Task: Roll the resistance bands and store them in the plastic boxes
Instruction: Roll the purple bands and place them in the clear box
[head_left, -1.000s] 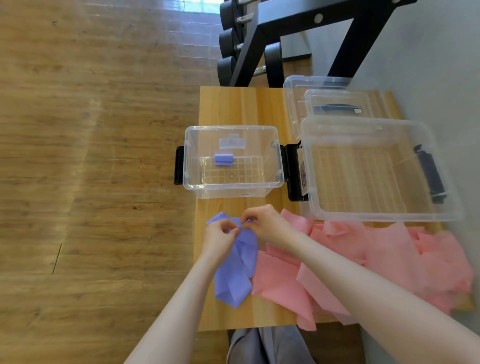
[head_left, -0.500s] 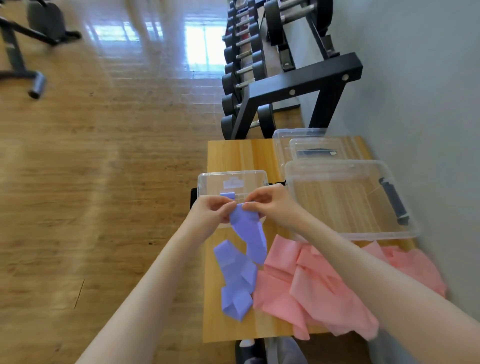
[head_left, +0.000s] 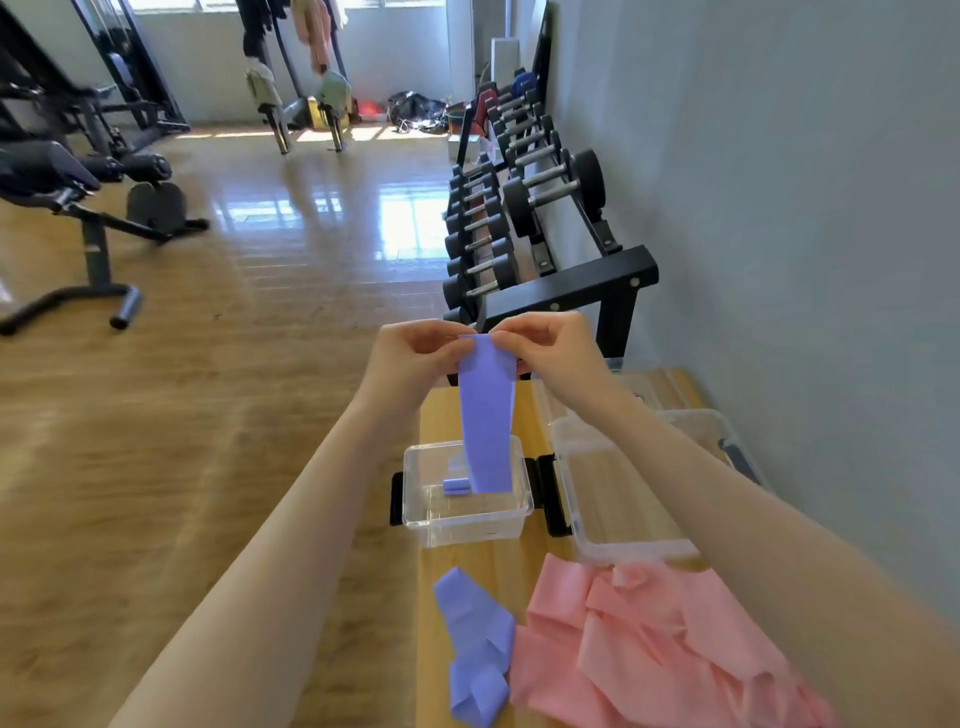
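1 purple roll (head_left: 456, 486) in small box (head_left: 415, 499) — done. My left hand (head_left: 415, 353) & right hand (head_left: 550, 348) pinch purple band (head_left: 485, 415) top, unrolled; pink bands (head_left: 649, 644) on table (head_left: 436, 571) left.

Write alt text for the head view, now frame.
Both hands, left hand and right hand, pinch the top end of a purple band that hangs over a small clear box holding one purple roll; pink bands lie heaped on the wooden table.

I see wooden table (head_left: 431, 582) carrying small clear box (head_left: 467, 512), large clear box (head_left: 618, 512), crumpled purple band (head_left: 475, 649), pink bands (head_left: 649, 639).
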